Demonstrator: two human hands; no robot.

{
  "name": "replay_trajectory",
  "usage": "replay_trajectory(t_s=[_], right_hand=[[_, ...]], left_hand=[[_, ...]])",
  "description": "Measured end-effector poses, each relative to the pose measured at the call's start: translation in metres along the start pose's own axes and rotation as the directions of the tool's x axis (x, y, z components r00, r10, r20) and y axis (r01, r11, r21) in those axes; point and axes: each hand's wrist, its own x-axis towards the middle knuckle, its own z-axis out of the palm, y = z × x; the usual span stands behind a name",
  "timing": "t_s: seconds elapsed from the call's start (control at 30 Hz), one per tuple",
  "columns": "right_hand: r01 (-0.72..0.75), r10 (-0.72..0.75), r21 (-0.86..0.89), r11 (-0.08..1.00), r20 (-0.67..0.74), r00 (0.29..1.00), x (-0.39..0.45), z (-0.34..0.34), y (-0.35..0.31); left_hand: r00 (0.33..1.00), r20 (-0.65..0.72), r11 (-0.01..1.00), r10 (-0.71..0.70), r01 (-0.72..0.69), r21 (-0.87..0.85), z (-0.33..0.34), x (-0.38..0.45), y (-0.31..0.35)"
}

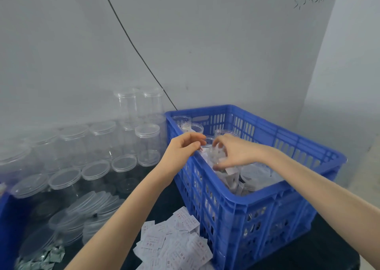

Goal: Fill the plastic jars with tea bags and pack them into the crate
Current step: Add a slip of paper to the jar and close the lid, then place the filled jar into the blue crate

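Observation:
A blue slatted crate (246, 204) stands on the dark table at the right. Inside it are clear plastic jars (192, 127) along the far side and more jars with white tea bags in the middle. My right hand (232, 152) reaches into the crate and grips a clear jar filled with tea bags (218, 156) from above. My left hand (183, 146) hovers at the crate's left rim with fingers curled, touching or nearly touching that jar; I cannot tell if it holds anything. Loose white tea bags (174, 243) lie on the table in front of the crate.
Many empty clear jars with lids (98, 146) are stacked at the left against the grey wall. Loose clear lids (90, 208) lie in a pile at lower left. A blue bin edge (6, 228) shows at far left. A black cable (133, 43) runs down the wall.

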Motion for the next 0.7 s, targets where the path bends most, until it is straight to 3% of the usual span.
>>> replay_trajectory(t_s=[0.23, 0.43, 0.7], right_hand=[[0.06, -0.07, 0.088, 0.994, 0.123, 0.99, 0.008, 0.008, -0.003], [0.01, -0.057, 0.336, 0.942, 0.132, 0.99, 0.005, 0.004, 0.011], [-0.096, 0.059, 0.281, 0.955, 0.138, 0.989, 0.003, 0.006, 0.017]], left_hand=[[0.999, -0.034, 1.0, -0.008, 0.009, 0.015, -0.012, -0.007, -0.005], [0.999, -0.042, 0.999, -0.016, 0.018, 0.039, -0.025, -0.014, -0.007], [0.996, -0.077, 0.997, -0.05, 0.053, 0.047, -0.049, -0.025, -0.009]])
